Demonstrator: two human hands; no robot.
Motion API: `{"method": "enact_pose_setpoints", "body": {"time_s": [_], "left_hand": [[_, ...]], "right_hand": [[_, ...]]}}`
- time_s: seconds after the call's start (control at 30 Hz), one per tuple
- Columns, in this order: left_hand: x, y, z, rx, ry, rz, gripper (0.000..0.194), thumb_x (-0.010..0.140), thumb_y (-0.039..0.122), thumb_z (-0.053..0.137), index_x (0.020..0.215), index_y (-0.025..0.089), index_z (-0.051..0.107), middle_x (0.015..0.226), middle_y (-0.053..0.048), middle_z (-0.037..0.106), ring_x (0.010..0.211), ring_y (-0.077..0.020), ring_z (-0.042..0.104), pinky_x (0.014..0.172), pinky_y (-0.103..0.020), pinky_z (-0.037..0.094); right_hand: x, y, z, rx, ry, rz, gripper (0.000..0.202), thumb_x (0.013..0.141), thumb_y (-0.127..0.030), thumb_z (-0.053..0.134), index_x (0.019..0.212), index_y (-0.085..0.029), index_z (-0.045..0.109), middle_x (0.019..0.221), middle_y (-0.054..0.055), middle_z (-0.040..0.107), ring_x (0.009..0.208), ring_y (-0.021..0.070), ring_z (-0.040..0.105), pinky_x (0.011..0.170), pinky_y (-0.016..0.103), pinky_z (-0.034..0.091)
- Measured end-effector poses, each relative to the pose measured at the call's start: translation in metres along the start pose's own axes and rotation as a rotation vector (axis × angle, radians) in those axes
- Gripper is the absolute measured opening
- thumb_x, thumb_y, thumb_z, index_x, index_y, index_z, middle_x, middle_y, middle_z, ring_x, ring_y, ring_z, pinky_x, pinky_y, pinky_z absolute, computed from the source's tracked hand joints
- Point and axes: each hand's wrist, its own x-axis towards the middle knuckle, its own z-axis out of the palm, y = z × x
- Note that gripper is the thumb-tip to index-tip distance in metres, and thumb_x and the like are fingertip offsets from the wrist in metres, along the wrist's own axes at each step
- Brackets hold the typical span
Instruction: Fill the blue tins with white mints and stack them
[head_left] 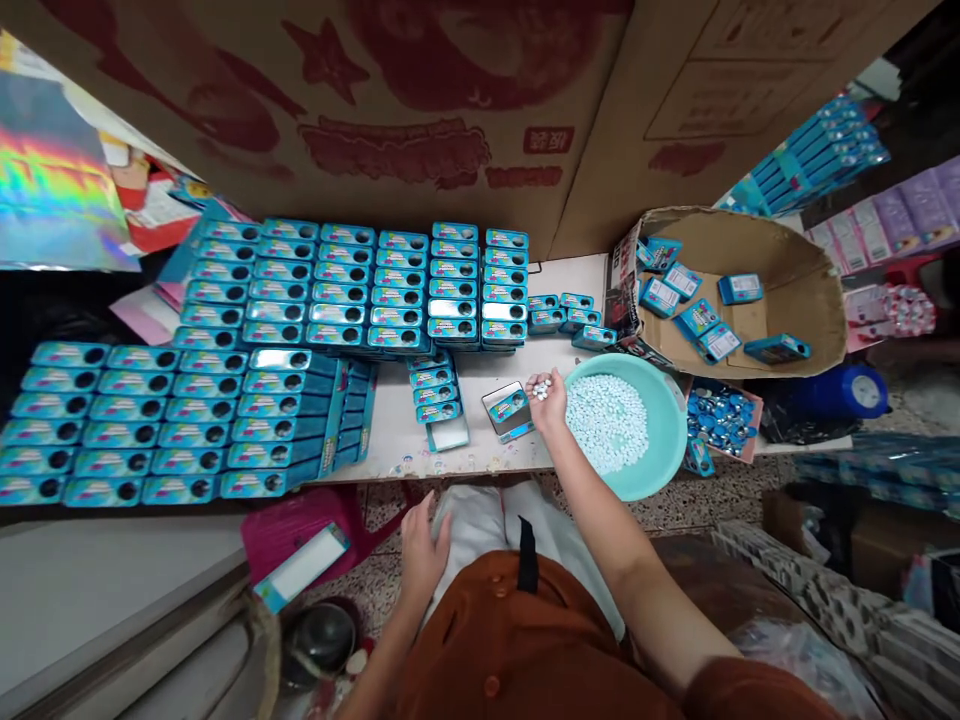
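My right hand (550, 405) is turned palm up with its fingers curled, cupping a few small white pellets (543, 387). Just left of it, a small digital scale (517, 430) carries one blue tin (508, 404). Close by on the right stands a turquoise basin (673, 430) holding many more of the white pellets. My left hand (424, 545) hangs by my thigh below the table edge, its fingers apart and nothing in it. A short row of blue tins (435, 392) stands in a tray left of the scale.
Blue tins (337, 290) fill the table's left side in stacked rows. Large cardboard (450, 90) rises behind them. An open carton (814, 270) with several loose tins stands right, beyond a box of blue lids (720, 415). A pink stool (300, 530) is below the table.
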Motion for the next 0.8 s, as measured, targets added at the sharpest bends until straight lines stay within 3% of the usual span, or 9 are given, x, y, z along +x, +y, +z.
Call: {"method": "enact_pose_setpoints", "body": {"time_s": [0.13, 0.23, 0.47, 0.8], "left_hand": [[-0.005, -0.009, -0.008, -0.012, -0.002, -0.059, 0.046, 0.089, 0.04, 0.048, 0.129, 0.017, 0.046, 0.108, -0.012, 0.06, 0.104, -0.0284, 0.055, 0.097, -0.048, 0.042], [-0.005, -0.014, -0.01, -0.008, 0.005, -0.083, 0.046, 0.089, 0.04, 0.049, 0.128, 0.017, 0.047, 0.109, -0.013, 0.061, 0.105, -0.0287, 0.055, 0.096, -0.048, 0.042], [-0.004, -0.022, -0.01, -0.045, 0.012, -0.109, 0.044, 0.089, 0.04, 0.048, 0.126, 0.017, 0.048, 0.111, -0.012, 0.061, 0.107, -0.0286, 0.054, 0.097, -0.047, 0.042], [0.009, -0.025, -0.016, -0.082, 0.01, -0.137, 0.047, 0.089, 0.039, 0.049, 0.131, 0.018, 0.043, 0.107, -0.011, 0.062, 0.105, -0.028, 0.054, 0.098, -0.048, 0.042]], "right_hand": [[0.0, 0.018, 0.007, -0.127, 0.115, -0.197, 0.039, 0.086, -0.043, 0.05, 0.055, -0.021, 0.04, 0.049, -0.004, 0.05, 0.048, 0.0096, 0.051, 0.05, 0.022, 0.042], [-0.001, 0.025, 0.012, -0.189, 0.132, -0.278, 0.041, 0.086, -0.045, 0.049, 0.055, -0.022, 0.039, 0.047, -0.004, 0.05, 0.046, 0.01, 0.051, 0.049, 0.023, 0.042], [0.0, 0.032, 0.019, -0.263, 0.154, -0.362, 0.043, 0.087, -0.05, 0.046, 0.055, -0.023, 0.038, 0.045, -0.004, 0.052, 0.048, 0.0124, 0.055, 0.06, 0.029, 0.051], [-0.002, 0.034, 0.021, -0.294, 0.214, -0.398, 0.044, 0.089, -0.048, 0.042, 0.054, -0.023, 0.039, 0.046, -0.001, 0.057, 0.051, 0.0152, 0.062, 0.062, 0.029, 0.051]]}}
